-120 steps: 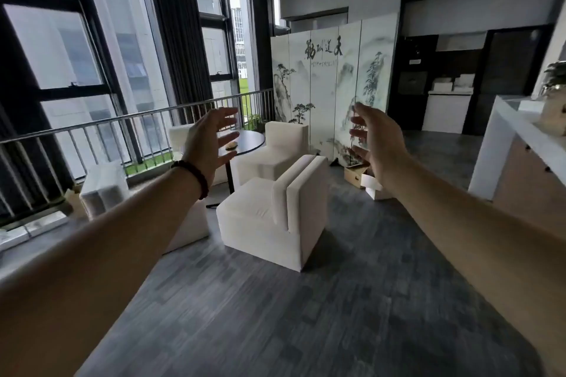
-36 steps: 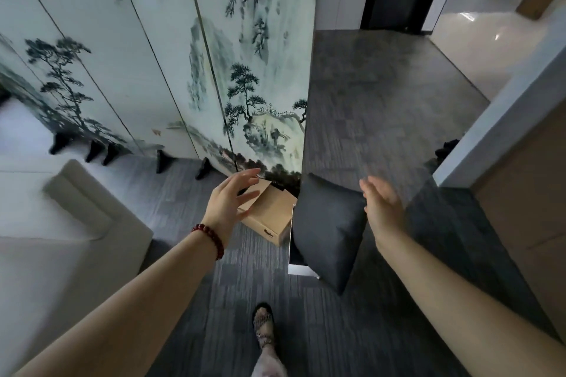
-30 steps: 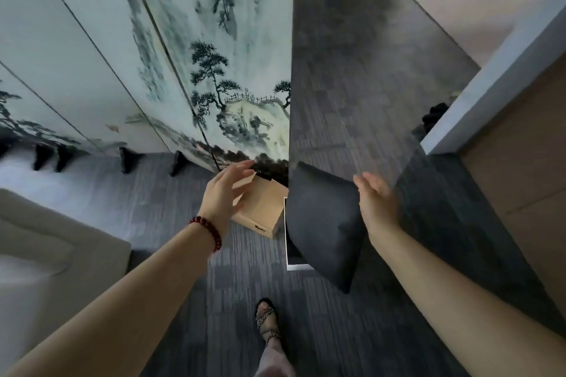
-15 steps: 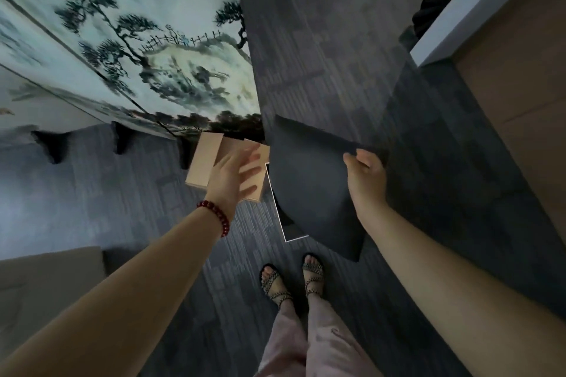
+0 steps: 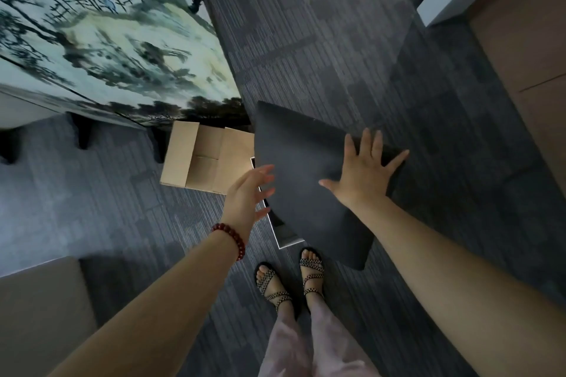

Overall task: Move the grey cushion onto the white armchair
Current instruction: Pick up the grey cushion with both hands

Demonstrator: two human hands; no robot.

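The dark grey cushion [image 5: 303, 180] lies tilted on a white-edged box on the carpet, right in front of my feet. My right hand [image 5: 364, 174] rests flat on the cushion's right part, fingers spread, not gripping it. My left hand [image 5: 248, 196], with a red bead bracelet at the wrist, is open at the cushion's left edge, fingers apart; I cannot tell whether it touches. A corner of the white armchair [image 5: 39, 309] shows at the bottom left, well apart from the cushion.
A cardboard box [image 5: 202, 159] lies just left of the cushion, against the foot of a painted folding screen [image 5: 107, 34]. The white-edged box [image 5: 283, 236] peeks out under the cushion. A white-and-wood counter [image 5: 520, 24] stands at the right. My sandalled feet [image 5: 291, 278] stand on grey carpet.
I have walked from the armchairs to the cushion and bent over it. My right hand has flattened onto the cushion's right part; my left hand has moved from over the cardboard box to the cushion's left edge.
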